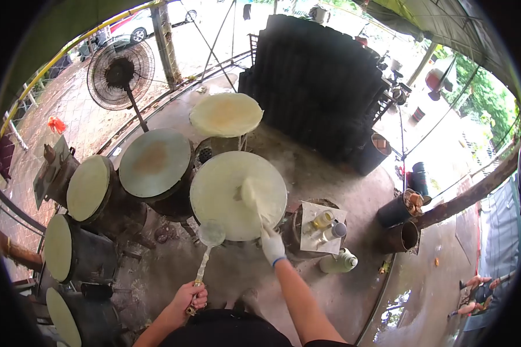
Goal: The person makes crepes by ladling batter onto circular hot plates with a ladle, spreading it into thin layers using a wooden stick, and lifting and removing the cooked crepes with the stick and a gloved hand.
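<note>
My bare left hand is closed round the handle of a ladle. The ladle's round pale head hangs at the near edge of a round griddle coated in pale batter. My right hand, in a white glove with a blue cuff, is at the griddle's near right edge. Its fingers are closed on a pale, elongated, floppy-looking piece that reaches up over the batter. Blur hides whether this is a lifted sheet of batter or a coated tool.
More coated griddles curve round to the left on drum stoves. Right of my glove, bottles stand on a board, with a pale canister beside it. A fan stands behind left; a dark stack rises beyond.
</note>
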Motion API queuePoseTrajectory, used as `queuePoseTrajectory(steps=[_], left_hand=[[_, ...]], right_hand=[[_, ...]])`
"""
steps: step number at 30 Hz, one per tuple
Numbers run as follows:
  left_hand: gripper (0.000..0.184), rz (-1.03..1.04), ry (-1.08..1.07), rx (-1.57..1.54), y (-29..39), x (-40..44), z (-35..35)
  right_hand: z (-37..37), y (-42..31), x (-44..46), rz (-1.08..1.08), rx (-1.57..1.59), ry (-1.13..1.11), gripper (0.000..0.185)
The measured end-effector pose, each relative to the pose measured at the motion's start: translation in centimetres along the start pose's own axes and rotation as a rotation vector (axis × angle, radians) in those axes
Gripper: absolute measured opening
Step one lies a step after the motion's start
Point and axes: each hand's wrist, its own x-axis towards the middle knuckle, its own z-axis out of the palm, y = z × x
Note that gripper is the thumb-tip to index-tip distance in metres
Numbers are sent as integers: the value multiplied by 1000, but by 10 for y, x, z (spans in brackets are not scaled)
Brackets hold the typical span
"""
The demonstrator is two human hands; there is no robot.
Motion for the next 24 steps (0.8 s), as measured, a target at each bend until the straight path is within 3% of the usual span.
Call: queuePoseTrajectory(steps=[1, 2, 6, 8, 9, 12, 13, 16, 20, 23, 24], left_hand=[[9, -5, -6, -15, -1, 1, 3], [9, -1, 14, -9, -2, 0, 9], [11, 11, 56, -9, -13, -3, 21], [12, 22, 65, -2, -14, -1, 21], [12, 23, 79, 9, -15, -1, 20], [12, 44, 140, 70, -12, 3, 20], [12, 55, 163, 97, -7, 6, 23], [13, 111, 212, 252, 13, 25, 27], [15, 225, 284, 502, 38, 64, 33], [17, 290, 407, 703, 38, 94, 43], [18, 300, 463, 768, 33, 103, 48]], right_hand=[[-10, -2, 19, 14, 55, -113, 37], [-23, -18, 30, 12, -112, -99, 36], [-12, 36, 51, 133, 219, -3, 37], [-20, 14, 22, 75, 29, -117, 37], [-32, -6, 21, 133, 111, -291, 37], [-38, 1, 60, -62, 87, -331, 36], [-48, -27, 60, 248, 282, -336, 37], [-31, 14, 66, -98, 86, -324, 38], [-47, 30, -3, 236, 443, -432, 38], [-41, 7, -65, 553, 815, -14, 41], [-24, 3, -77, 579, 756, -37, 40]])
